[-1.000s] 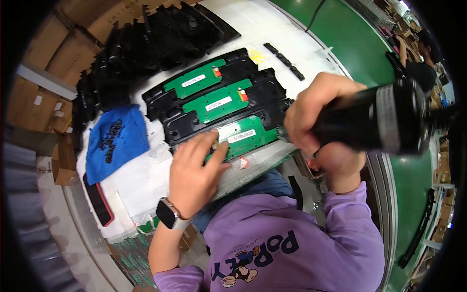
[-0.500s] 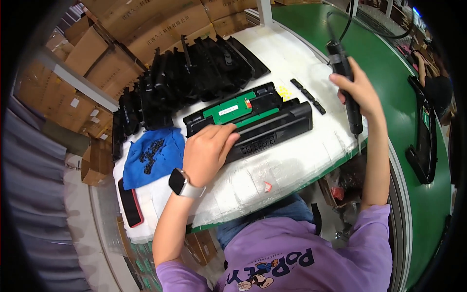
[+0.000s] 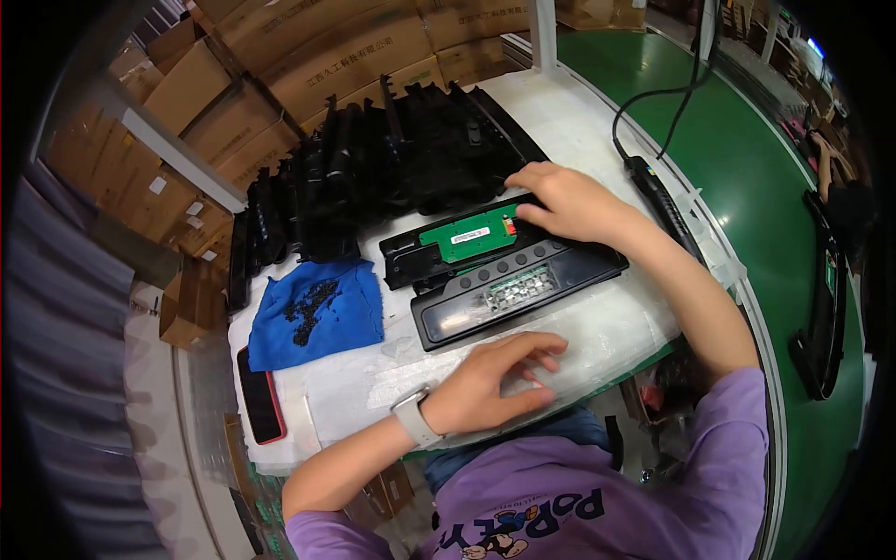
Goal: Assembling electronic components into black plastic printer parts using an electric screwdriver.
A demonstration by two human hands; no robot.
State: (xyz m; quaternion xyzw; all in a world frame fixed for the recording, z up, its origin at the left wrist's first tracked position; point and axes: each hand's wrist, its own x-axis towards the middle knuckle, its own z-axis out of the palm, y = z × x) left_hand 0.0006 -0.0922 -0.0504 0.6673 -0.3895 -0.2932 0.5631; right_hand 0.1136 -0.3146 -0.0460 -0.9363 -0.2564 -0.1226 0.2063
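A black plastic housing (image 3: 404,271) with a green circuit board (image 3: 464,239) lies at the middle of the table. In front of it rests a long black panel (image 3: 457,315) with round buttons and a display window, face up. My right hand (image 3: 574,203) reaches to the housing's far right edge, thumb on the near side and fingers over the back; its grip is partly hidden. Nearer the table's front edge, my left hand (image 3: 495,381) hovers with fingers apart, holding nothing. A black electric screwdriver (image 3: 665,203) with a cable lies to the right of my right forearm.
A pile of black plastic parts (image 3: 420,154) stands at the back left. Small black screws (image 3: 313,308) lie on a blue cloth (image 3: 271,341), beside a red-edged phone (image 3: 261,401). A green surface (image 3: 747,243) at the right carries another black part (image 3: 821,308). Cardboard boxes (image 3: 345,56) stand behind.
My right hand has let go of the screwdriver and moved left to the housing. My left hand has come off the panel toward me. The panel now lies face up.
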